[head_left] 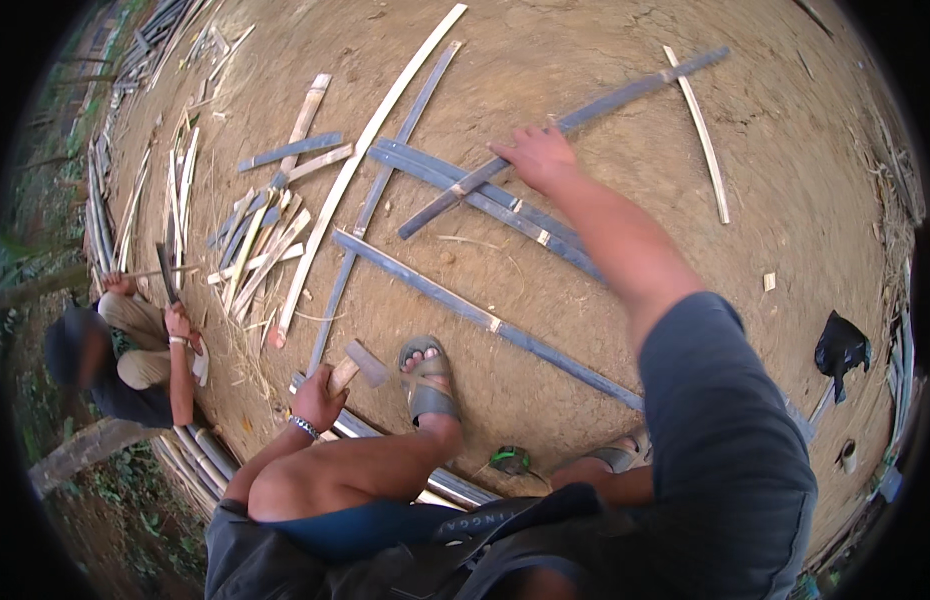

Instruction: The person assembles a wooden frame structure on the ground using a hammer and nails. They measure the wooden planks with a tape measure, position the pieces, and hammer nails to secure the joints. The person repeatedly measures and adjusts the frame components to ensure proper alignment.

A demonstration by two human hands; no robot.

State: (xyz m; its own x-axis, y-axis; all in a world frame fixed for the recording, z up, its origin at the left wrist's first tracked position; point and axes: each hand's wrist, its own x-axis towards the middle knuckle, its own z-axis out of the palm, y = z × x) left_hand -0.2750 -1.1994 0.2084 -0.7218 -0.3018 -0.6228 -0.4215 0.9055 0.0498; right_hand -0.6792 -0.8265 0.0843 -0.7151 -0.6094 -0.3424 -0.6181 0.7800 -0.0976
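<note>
My right hand (541, 158) is reached out ahead, its fingers closed round a long dark bamboo strip (640, 93). That strip slants across a pair of dark bamboo strips (425, 166) on the ground, its far end by a thin pale strip (699, 135). Near my left knee, my left hand (319, 398) grips a hammer (366, 362) with a short wooden handle and a blocky metal head. Another dark strip (445, 296) runs between the hammer and my right hand. A long pale strip (370, 130) and a narrow dark one (383, 180) lie farther left.
A pile of short bamboo pieces (260, 235) lies left of the long strips. At the far left another person (135, 350) crouches, holding a blade (166, 272) and a thin stick. Bamboo poles (463, 488) lie beneath my legs. A black plastic bag (842, 350) is at the right.
</note>
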